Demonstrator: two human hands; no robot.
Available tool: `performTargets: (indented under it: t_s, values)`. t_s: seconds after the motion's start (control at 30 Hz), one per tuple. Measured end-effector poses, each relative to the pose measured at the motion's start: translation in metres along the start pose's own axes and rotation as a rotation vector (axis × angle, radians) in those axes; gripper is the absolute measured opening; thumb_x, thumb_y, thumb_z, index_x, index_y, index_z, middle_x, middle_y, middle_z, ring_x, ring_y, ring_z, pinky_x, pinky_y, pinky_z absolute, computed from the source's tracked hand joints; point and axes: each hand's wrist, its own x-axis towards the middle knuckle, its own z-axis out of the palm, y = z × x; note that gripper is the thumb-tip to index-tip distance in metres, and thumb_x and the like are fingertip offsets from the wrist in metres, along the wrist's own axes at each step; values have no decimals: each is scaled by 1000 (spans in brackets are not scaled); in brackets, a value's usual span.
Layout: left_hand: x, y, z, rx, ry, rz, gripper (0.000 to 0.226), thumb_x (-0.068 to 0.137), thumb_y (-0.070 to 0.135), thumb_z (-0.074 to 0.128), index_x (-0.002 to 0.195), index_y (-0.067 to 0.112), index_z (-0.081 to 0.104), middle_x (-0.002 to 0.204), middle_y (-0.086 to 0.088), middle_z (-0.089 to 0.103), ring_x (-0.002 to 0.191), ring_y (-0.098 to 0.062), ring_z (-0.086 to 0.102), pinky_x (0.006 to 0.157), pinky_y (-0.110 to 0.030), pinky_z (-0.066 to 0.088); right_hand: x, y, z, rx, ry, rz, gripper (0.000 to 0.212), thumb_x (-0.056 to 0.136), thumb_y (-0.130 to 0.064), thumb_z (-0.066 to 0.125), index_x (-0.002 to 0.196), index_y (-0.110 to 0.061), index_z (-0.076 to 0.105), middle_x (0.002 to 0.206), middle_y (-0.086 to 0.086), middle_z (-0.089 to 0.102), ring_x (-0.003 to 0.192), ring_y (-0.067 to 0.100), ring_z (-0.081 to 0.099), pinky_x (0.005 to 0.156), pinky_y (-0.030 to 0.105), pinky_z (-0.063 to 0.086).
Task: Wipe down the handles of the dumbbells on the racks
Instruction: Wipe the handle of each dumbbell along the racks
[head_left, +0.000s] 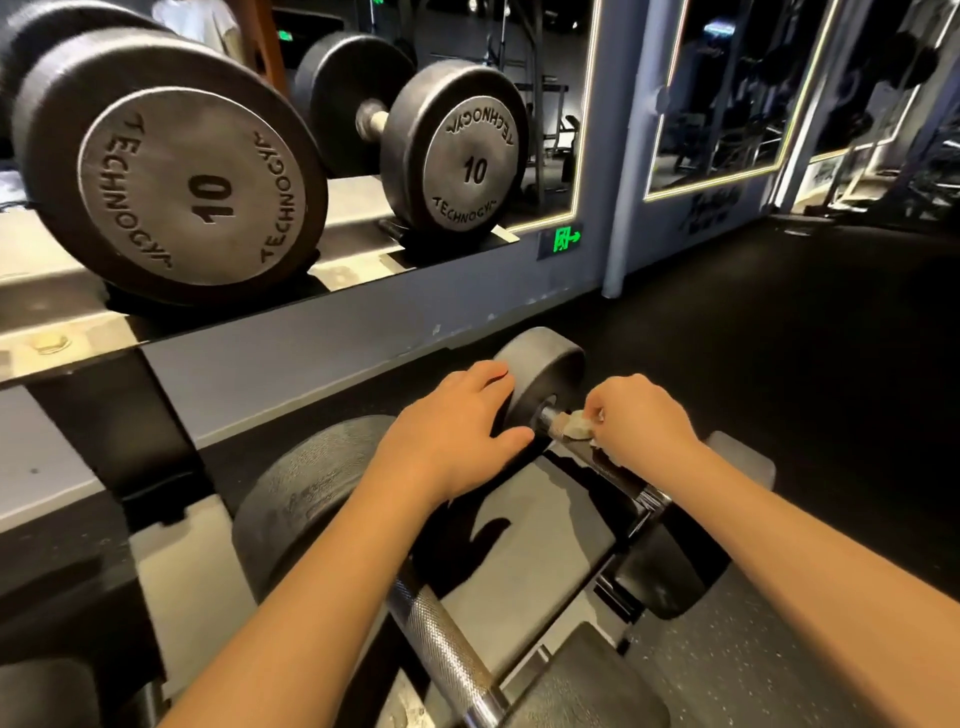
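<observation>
Dumbbell handle (549, 417): the short steel bar of the small dumbbell at the far right end of the lower rack shelf (545, 525). Only a stub of it shows, between the far head (545, 374) and the cloth (575, 424).

Cloth: a small pale wad, pressed to the bar just beside the head.

Right hand (641, 415): fingers curled, pinching the cloth against the handle. The hand covers the rest of the bar, so it cannot be told whether the cloth wraps right round or only sits on top.

Left hand (457, 421): fingers spread and laid flat over the far head, gripping nothing, thumb along its lower edge. Judged a steadying hold.

Recommendations for the step in hand:
- Close the cloth fully round the bar and draw it end to end, so the underside is not missed.
- Twist the wrist on each pass; grime would likely sit in any knurling and at the collar beside the head.
- Maintain downward pressure with the left hand, or the dumbbell may roll in its cradle.

Surroundings: a larger dumbbell with a knurled handle (441, 639) lies nearer on the same shelf, with neither hand on it. Two dumbbells marked 10 (202, 192) (467, 156) stand on the upper shelf before a mirror (561, 104).
</observation>
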Motion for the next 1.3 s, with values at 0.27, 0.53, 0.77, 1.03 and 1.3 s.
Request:
performTargets:
  t_s: [0.27,0.53,0.77,1.03,1.3]
  values:
    - [0,2,0,-35,11,-11,59,95,52,42,147,27,31,155,17,16,139,-8,22,103,-35,37,4,5,8,286,-6,-7,32,92,-37,53,68,-16,57,68,3,57,62,17,55,58,27,40]
    - [1,4,-1,-20,4,-33,55,95,52,42,143,26,38,154,15,19,138,-9,25,99,-36,39,1,0,12,300,103,97,13,90,-21,62,97,-16,72,90,5,65,77,18,59,70,28,47]
    - [2,3,2,0,19,-32,56,94,54,41,142,27,40,153,15,20,136,-10,27,96,-36,40,14,-11,15,509,174,53,27,89,-16,64,116,-17,67,114,7,64,105,25,60,94,36,49]
    - [2,2,2,14,15,-33,58,94,56,41,145,28,35,155,14,18,138,-11,26,99,-38,41,-1,10,8,203,69,45,13,87,-27,67,99,-23,72,93,1,66,86,19,62,81,35,54]
    - [1,3,2,22,11,-32,61,94,55,41,147,28,30,156,16,15,140,-9,22,101,-39,40,3,2,11,204,164,-12,21,88,-17,63,109,-17,65,105,6,64,95,23,60,82,33,52]
